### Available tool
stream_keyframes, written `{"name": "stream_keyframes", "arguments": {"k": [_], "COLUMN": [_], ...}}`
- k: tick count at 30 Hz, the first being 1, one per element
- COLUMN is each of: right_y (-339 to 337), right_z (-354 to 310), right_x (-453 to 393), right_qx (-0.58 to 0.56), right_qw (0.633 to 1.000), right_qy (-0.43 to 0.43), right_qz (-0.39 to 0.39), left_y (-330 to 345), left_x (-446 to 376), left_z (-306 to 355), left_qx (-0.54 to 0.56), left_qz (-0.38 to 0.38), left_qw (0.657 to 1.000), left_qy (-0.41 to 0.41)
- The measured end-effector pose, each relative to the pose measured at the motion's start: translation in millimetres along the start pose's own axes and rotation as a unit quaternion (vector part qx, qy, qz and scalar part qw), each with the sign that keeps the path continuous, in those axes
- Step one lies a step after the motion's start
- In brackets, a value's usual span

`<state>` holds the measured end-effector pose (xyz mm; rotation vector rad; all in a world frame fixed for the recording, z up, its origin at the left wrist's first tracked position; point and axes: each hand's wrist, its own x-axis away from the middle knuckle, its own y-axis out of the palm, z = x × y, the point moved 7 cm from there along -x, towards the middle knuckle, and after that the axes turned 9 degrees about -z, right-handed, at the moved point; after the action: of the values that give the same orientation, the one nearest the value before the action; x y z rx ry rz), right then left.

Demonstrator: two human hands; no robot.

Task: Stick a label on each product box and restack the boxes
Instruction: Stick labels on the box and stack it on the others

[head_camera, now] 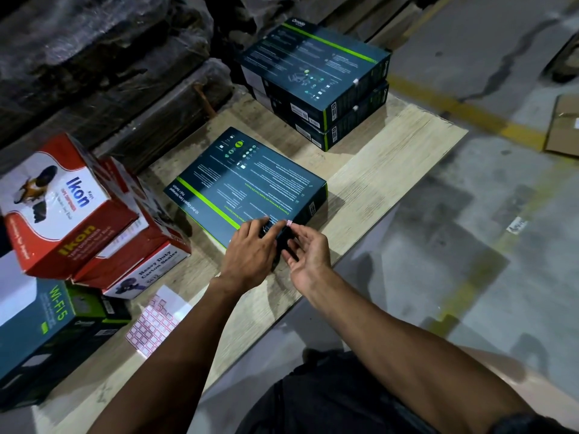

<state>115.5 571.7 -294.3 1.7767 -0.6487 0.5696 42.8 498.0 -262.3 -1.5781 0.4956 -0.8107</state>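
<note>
A dark teal product box (250,186) with a green stripe lies flat on the wooden board (391,158). My left hand (250,255) rests flat on its near corner, fingers straight. My right hand (305,249) is beside it, fingers loosely spread, with a fingertip at a small pink-white label (288,223) on the box's near top edge. Farther back, two identical boxes (313,76) are stacked, each with a small white label (355,81) on its side edge. A sheet of red-bordered labels (153,324) lies on the board near my left forearm.
Red and white Ikon carton-sealer boxes (62,208) lean in a pile at the left, above a teal Wi-Fi 5 box (47,333). Plastic-wrapped dark goods (94,57) stand behind the board. Concrete floor with a yellow line (454,108) and flat cardboard (564,126) lies to the right.
</note>
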Motion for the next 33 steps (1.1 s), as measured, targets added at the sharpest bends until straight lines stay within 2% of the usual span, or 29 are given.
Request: {"name": "stream_keyframes", "arguments": {"k": [10,16,19,25,30,33], "right_y": [0.3,-13.7,-18.9,-13.0,-12.7,-12.9], "right_z": [-2.8,-1.5,-11.3,-33.0,-38.8,-38.8], "right_x": [0.4,-8.4,-15.4,-28.1,-34.0,-36.5], "right_qx": [0.014,0.04,0.132,0.311,0.411,0.429], "right_qw": [1.0,0.999,0.99,0.946,0.902,0.894], "right_qy": [-0.002,0.007,-0.02,-0.077,-0.108,-0.112], "right_qz": [-0.008,0.025,0.044,0.04,0.072,0.068], "left_y": [-2.5,-8.5,-10.0,-11.9,-11.3,-9.1], "left_x": [0.6,2.9,3.6,4.9,4.4,3.9], "left_z": [1.7,6.8,7.8,8.6,7.1,6.3], "left_qx": [0.003,0.0,0.006,0.025,0.028,0.027], "left_qz": [0.008,0.016,0.013,0.01,0.011,0.008], "left_qw": [1.0,1.0,1.0,1.0,1.0,1.0], "left_qy": [-0.001,0.008,0.01,0.009,0.009,0.009]}}
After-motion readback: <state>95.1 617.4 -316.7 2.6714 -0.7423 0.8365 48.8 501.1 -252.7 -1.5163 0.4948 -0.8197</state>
